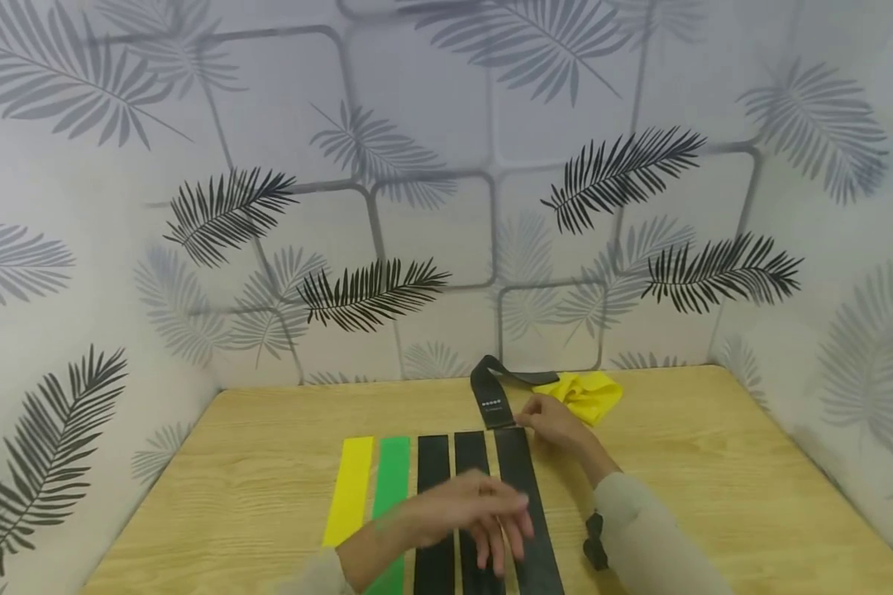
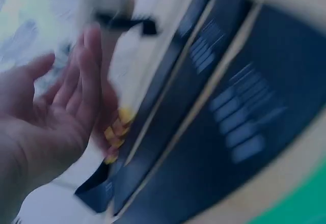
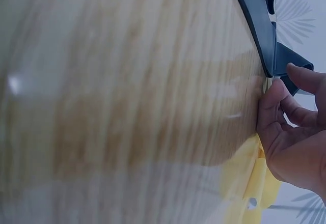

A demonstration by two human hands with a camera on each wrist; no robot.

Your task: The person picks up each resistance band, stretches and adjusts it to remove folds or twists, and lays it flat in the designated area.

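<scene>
Several flat resistance bands lie side by side: a yellow band [image 1: 349,487], a green band [image 1: 393,471] and three black bands, the rightmost black band [image 1: 517,463] slightly slanted. Beyond its far end, another black resistance band [image 1: 494,397] with white print curls up toward the wall. My right hand [image 1: 558,426] has its fingertips [image 3: 275,89] at the place where these two black bands meet, pinching the black edge there. Above the black bands hovers my left hand [image 1: 469,508], fingers loosely spread and holding nothing; it blurs in the left wrist view.
A crumpled yellow cloth-like piece [image 1: 591,398] lies at the back just beyond the right hand. The wooden table [image 1: 253,471] ends at a wall [image 1: 432,223] with leaf patterns. A black strap [image 1: 596,541] hangs by the right sleeve [image 1: 647,529].
</scene>
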